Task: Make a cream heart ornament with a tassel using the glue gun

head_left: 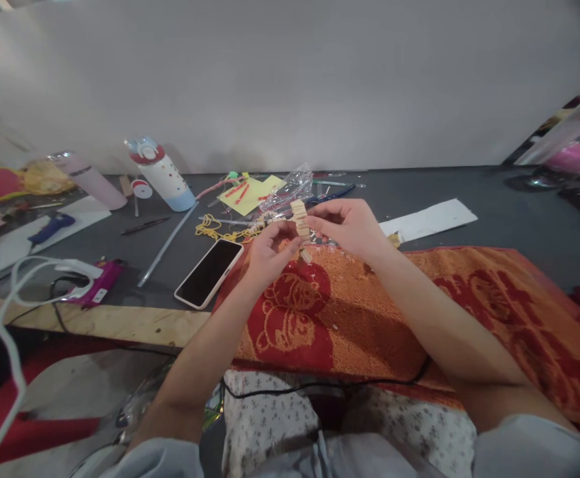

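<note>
Between my two hands, above the far edge of an orange and red towel [354, 318], is a narrow, pale wooden-looking piece [299, 214] with a ridged, stacked look; its exact kind I cannot make out. My left hand [274, 251] closes its fingers round the lower part. From the right, my right hand [347, 226] pinches the piece at its upper side with thumb and forefinger. Part of it is hidden behind the left fingers. Small pale bits lie on the towel just below and behind the hands.
Left of the towel lies a phone [210, 273]. Beyond are yellow cord [214, 227], yellow paper [250, 196] and crumpled clear plastic [294, 186]. Two bottles, a white one [165, 176] and a pink one [93, 179], stand left, near a blue glue gun [53, 227] and a power strip [100, 284]. White card [429, 220] lies right.
</note>
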{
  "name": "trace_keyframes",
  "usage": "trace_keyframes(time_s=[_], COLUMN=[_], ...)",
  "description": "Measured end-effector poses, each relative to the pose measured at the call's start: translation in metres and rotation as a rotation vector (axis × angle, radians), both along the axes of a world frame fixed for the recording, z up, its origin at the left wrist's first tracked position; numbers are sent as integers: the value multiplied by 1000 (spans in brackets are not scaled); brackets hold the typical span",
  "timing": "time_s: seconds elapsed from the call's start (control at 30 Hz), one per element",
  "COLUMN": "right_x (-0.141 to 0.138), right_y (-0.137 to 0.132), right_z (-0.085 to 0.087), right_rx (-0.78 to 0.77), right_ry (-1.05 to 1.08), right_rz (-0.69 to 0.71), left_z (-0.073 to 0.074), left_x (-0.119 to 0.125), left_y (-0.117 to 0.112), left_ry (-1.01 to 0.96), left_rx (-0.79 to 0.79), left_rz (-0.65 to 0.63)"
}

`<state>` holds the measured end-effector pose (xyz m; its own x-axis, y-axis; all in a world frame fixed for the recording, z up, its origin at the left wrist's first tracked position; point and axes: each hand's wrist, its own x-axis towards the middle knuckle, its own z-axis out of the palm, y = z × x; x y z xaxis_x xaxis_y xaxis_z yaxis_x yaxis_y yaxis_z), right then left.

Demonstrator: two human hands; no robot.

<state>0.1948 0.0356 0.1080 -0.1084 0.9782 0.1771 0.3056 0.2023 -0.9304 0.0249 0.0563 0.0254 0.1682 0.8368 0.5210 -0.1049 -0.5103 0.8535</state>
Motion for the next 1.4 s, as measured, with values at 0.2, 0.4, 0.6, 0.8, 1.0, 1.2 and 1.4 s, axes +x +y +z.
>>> trace_keyframes(time_s=[0.2, 0.4, 0.6, 0.8, 1.0, 1.2, 1.4], right_x=[1, 1, 4, 14, 23, 22, 21], right_y=[0, 2, 2, 6, 5, -3, -1], right_z=[-3, -12, -13, -10, 0, 9, 8], right_rx=[39, 212, 284, 304, 203, 52, 53], right_ry=[-36, -261, -407, -213, 206, 326, 302], right_rz=[23, -17, -62, -68, -65, 134, 216], left_z=[1, 0, -2, -3, -7, -4, -3], left_x=[0, 0, -1, -1, -4, -4, -5], left_y=[1, 1, 1, 5, 11, 10, 8], left_ry=[-52, 54, 105, -63, -262, -312, -307], left_rx=[35, 162, 176, -6, -207, -288, -287], left_rz=[14, 120, 168, 103, -15, -132, -176])
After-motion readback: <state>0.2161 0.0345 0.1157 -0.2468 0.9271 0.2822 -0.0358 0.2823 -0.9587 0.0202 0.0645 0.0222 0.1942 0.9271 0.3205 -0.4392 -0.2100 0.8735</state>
